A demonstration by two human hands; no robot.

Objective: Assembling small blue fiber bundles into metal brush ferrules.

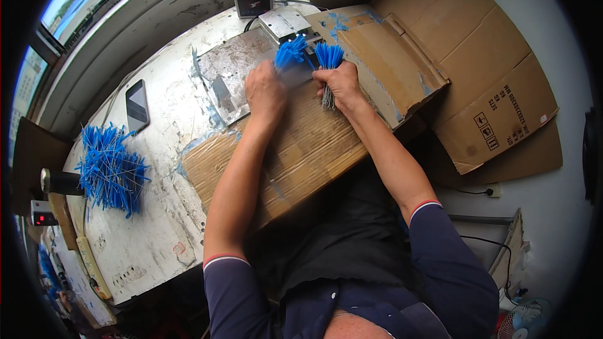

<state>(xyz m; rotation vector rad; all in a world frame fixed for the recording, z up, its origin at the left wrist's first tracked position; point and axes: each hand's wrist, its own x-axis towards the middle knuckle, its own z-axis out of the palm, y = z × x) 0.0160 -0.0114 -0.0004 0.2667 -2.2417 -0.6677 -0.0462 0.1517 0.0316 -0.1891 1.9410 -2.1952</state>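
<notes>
Both forearms come up from the lower edge, bare below dark blue sleeves with a red and white cuff, and lean toward each other as they reach forward. The left hand (pixel 265 91) lies palm down, back of the hand up, fingers stretched ahead and pressed flat. The right hand (pixel 339 83) sits just beside it, curled into a fist, knuckles up, wrist bent slightly inward, fingers closed tight around what it grips
</notes>
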